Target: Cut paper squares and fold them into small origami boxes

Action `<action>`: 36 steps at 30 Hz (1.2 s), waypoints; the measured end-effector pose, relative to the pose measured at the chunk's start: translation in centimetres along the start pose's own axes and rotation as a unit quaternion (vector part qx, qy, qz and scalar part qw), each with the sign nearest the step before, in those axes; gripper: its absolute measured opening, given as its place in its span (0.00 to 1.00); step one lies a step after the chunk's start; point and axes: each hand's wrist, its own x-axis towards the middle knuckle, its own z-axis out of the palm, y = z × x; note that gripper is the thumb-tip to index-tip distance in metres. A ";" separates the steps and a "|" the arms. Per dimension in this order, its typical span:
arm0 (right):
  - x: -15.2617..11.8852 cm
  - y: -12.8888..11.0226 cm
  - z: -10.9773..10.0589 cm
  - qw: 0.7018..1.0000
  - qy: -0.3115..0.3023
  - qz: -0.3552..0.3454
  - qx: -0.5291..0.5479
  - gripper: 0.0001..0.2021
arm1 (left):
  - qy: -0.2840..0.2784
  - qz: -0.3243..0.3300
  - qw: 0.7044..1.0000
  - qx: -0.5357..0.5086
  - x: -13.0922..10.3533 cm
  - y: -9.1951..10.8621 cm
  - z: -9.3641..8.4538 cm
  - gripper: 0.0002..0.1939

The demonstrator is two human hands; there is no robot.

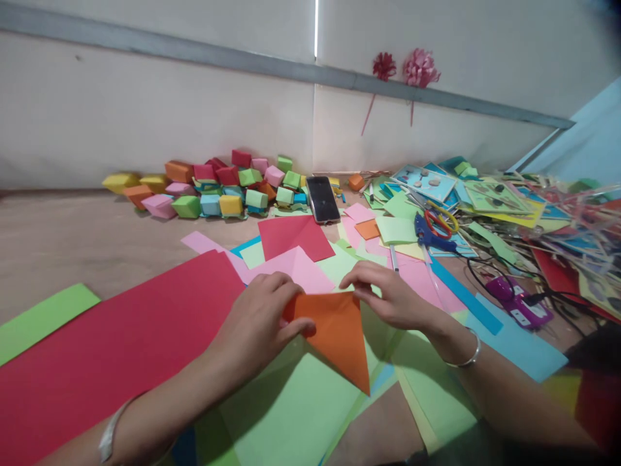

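Between my two hands is an orange sheet of paper (342, 333), folded into a triangle with one point hanging toward me. My left hand (264, 317) grips its left corner, thumb on the front face and fingers behind. At the upper right corner, my right hand (383, 291) pinches the top edge between thumb and fingers. Light green sheets (291, 401) lie under the orange paper. A pink sheet (303, 268) and a red sheet (294, 236) are just beyond my hands. To the left, a large red sheet (145, 336) spreads across the table.
Folded paper cubes (228, 188) are piled by the wall, beside a phone (323, 199). On the right are a blue glue gun (431, 234), scissors (444, 220), a purple power strip (519, 303) with cables, and heaped paper scraps. Paper flowers (421, 68) hang on the wall.
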 end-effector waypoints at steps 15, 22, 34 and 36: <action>0.8 0.1 1.2 0.979 0.010 0.165 0.122 0.16 | 0.052 -0.200 0.808 -0.551 1.9 -1.9 -1.2 0.18; 0.6 -0.2 1.9 0.968 -0.015 0.197 0.155 0.15 | 0.070 -0.262 0.775 -0.570 2.3 -2.3 -0.3 0.24; 0.6 -0.4 1.9 0.963 -0.014 0.203 0.176 0.15 | 0.146 -0.269 0.784 -0.540 2.5 -2.6 -0.1 0.33; 0.6 -0.4 2.0 0.959 -0.013 0.209 0.193 0.14 | 0.151 -0.265 0.788 -0.536 2.5 -2.6 -0.2 0.35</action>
